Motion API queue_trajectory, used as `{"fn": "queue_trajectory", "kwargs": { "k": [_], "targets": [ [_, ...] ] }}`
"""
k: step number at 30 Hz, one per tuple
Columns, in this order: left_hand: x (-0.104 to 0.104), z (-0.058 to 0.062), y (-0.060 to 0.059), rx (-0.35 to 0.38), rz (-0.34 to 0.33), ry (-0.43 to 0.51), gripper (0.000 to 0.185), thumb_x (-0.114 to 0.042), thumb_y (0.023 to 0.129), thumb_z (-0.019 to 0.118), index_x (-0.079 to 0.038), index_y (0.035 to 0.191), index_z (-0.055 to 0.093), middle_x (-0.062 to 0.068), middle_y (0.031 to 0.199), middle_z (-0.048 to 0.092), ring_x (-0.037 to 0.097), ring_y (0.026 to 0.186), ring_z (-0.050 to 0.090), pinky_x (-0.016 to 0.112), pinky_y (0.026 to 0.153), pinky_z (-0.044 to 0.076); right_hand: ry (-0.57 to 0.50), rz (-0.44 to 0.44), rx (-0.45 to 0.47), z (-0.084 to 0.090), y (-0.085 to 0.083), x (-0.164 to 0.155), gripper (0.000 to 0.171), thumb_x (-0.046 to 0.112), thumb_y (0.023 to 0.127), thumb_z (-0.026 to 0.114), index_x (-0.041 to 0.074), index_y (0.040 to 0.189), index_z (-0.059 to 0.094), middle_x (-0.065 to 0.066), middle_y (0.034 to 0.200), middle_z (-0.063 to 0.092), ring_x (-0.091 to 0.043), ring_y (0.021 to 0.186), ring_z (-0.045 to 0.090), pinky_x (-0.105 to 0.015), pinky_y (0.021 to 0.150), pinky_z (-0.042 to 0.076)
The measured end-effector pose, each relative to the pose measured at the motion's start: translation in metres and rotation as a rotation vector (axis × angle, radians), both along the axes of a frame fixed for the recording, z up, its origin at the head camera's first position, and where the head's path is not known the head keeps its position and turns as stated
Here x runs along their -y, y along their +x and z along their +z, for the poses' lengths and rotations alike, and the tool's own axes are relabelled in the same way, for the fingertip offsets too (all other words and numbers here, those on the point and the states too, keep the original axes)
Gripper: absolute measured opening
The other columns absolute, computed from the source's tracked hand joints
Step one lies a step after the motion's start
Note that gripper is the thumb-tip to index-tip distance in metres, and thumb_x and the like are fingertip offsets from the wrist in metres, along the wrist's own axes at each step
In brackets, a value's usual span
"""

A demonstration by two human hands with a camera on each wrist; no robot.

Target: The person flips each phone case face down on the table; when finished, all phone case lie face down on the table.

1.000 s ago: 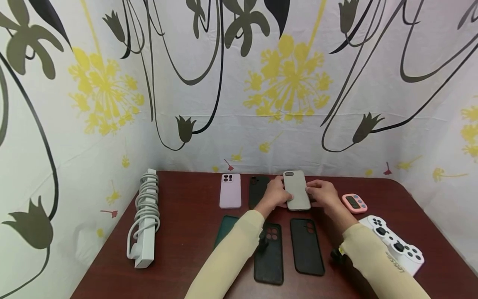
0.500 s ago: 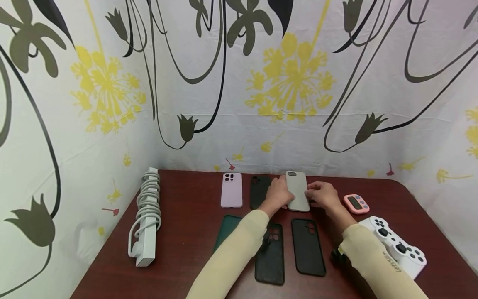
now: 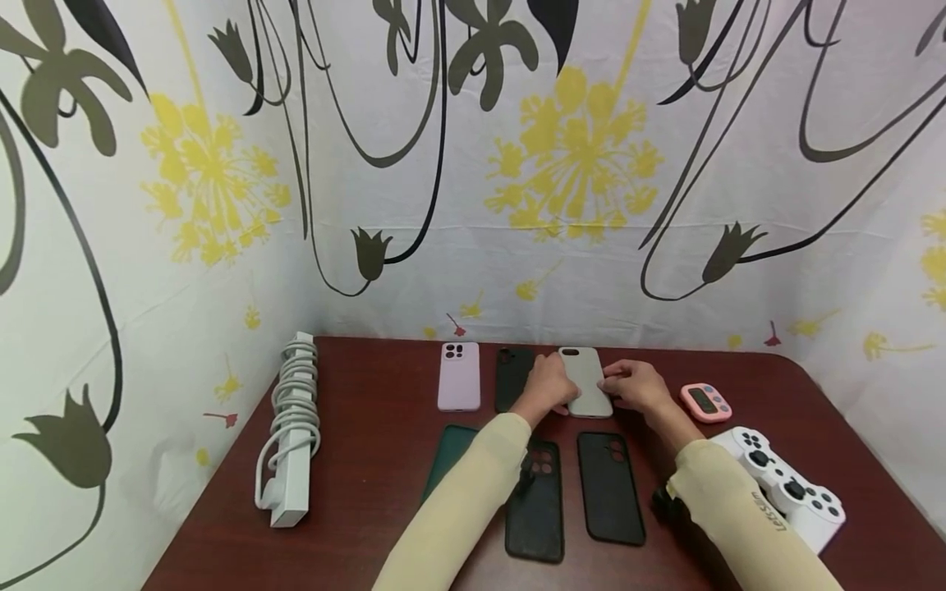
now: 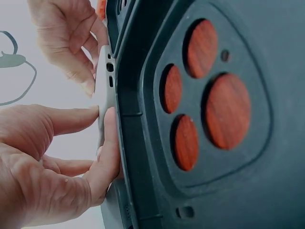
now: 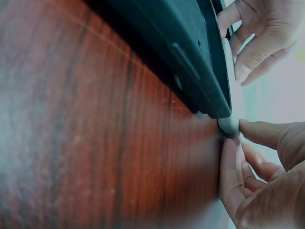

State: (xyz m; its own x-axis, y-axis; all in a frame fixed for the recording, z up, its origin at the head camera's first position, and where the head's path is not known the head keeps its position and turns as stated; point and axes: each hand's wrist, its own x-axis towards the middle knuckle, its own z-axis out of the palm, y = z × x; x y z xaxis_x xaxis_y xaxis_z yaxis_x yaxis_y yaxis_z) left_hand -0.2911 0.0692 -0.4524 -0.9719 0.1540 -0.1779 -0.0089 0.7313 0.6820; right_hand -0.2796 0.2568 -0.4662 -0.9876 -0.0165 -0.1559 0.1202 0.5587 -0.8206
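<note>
A light grey phone case [image 3: 590, 384] lies at the back of the table with its camera cutout away from me. My left hand [image 3: 547, 382] pinches its left edge, thumb on top and fingers at the side. From the right, my right hand [image 3: 637, 385] pinches the opposite edge. In the left wrist view the grey case [image 4: 107, 78] shows edge-on, with port holes in its side. Left of it is a black phone case [image 3: 513, 379], partly covered by my left hand. A lilac phone case [image 3: 459, 377] lies farther left.
Nearer me lie a dark green phone case [image 3: 447, 453], partly under my left sleeve, and two black phone cases [image 3: 534, 513] [image 3: 610, 492]. A pink timer [image 3: 705, 403] and white game controller [image 3: 787, 492] are at right. A cord-wrapped power strip [image 3: 291, 460] stands left.
The far end of the grey phone case has come down toward the table and slightly left, so it lies flatter. Both hands keep hold of its edges.
</note>
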Motion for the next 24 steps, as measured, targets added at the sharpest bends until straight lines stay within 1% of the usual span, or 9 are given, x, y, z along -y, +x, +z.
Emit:
{"fn": "queue_trajectory", "kwargs": {
  "k": [2,4,9,12,15,18,19,22,24],
  "targets": [
    [0.0,0.0,-0.001,0.005,-0.007,-0.007,0.063,-0.018,0.097,0.076,-0.006,0.153,0.05,0.019,0.151,0.049,0.034,0.12,0.061,0.035,0.09,0.058,0.003,0.005,-0.001,-0.001,0.0,-0.001,0.043,0.018,0.102,0.069,-0.006,0.136,0.063,-0.027,0.129,0.067,-0.033,0.111,0.071,-0.04,0.085,0.066],
    [0.001,0.0,-0.001,0.0,-0.011,-0.01,0.061,-0.018,0.097,0.076,-0.006,0.151,0.052,0.019,0.15,0.049,0.033,0.116,0.062,0.035,0.09,0.058,0.007,0.011,-0.002,-0.001,-0.001,-0.001,0.043,0.018,0.102,0.07,-0.006,0.136,0.063,-0.027,0.128,0.067,-0.031,0.109,0.072,-0.04,0.084,0.066],
    [0.001,-0.001,-0.001,-0.004,-0.022,-0.012,0.046,-0.019,0.097,0.077,-0.006,0.137,0.06,0.019,0.145,0.051,0.029,0.098,0.061,0.035,0.08,0.055,0.032,0.012,-0.005,-0.001,-0.002,-0.001,0.042,0.018,0.101,0.071,-0.006,0.135,0.063,-0.025,0.125,0.07,-0.024,0.1,0.073,-0.037,0.081,0.065],
    [-0.001,-0.001,-0.002,0.0,-0.025,-0.028,0.043,-0.02,0.097,0.077,-0.006,0.135,0.061,0.018,0.146,0.051,0.028,0.095,0.06,0.035,0.077,0.052,0.04,0.014,0.005,0.001,-0.002,0.0,0.043,0.017,0.101,0.071,-0.007,0.135,0.061,-0.026,0.125,0.071,-0.025,0.1,0.073,-0.036,0.081,0.065],
    [-0.002,0.001,-0.002,-0.004,-0.03,-0.058,0.047,-0.019,0.098,0.075,-0.005,0.139,0.059,0.018,0.149,0.05,0.029,0.1,0.06,0.034,0.075,0.052,0.06,0.02,0.03,0.005,-0.001,0.003,0.045,0.022,0.103,0.068,-0.007,0.136,0.059,-0.027,0.128,0.067,-0.03,0.107,0.071,-0.039,0.084,0.065],
    [-0.002,0.003,-0.001,-0.001,-0.041,-0.079,0.051,-0.017,0.099,0.072,-0.003,0.146,0.055,0.019,0.151,0.048,0.031,0.102,0.061,0.033,0.072,0.053,0.118,0.033,0.043,0.011,0.004,0.007,0.052,0.031,0.106,0.063,-0.008,0.139,0.056,-0.03,0.135,0.061,-0.038,0.116,0.067,-0.044,0.088,0.063],
    [-0.003,0.0,-0.003,-0.012,-0.044,-0.095,0.052,-0.017,0.098,0.071,-0.003,0.146,0.054,0.02,0.15,0.049,0.03,0.1,0.061,0.033,0.071,0.053,0.148,0.037,0.04,0.014,0.006,0.009,0.055,0.035,0.106,0.061,-0.008,0.14,0.054,-0.031,0.137,0.059,-0.04,0.118,0.065,-0.047,0.09,0.061],
    [-0.002,0.003,0.0,-0.002,-0.055,-0.099,0.058,-0.021,0.1,0.069,-0.002,0.151,0.05,0.02,0.151,0.047,0.029,0.094,0.063,0.035,0.075,0.055,0.237,0.053,-0.008,0.021,0.015,0.016,0.07,0.045,0.107,0.058,-0.01,0.149,0.045,-0.034,0.144,0.054,-0.047,0.125,0.059,-0.055,0.096,0.056],
    [0.0,0.006,0.004,-0.005,-0.065,-0.102,0.063,-0.028,0.101,0.069,-0.003,0.155,0.046,0.02,0.154,0.045,0.027,0.096,0.064,0.036,0.08,0.055,0.279,0.067,-0.054,0.027,0.023,0.022,0.079,0.048,0.107,0.056,-0.011,0.155,0.037,-0.037,0.148,0.05,-0.05,0.13,0.056,-0.061,0.099,0.052]
  ]
}}
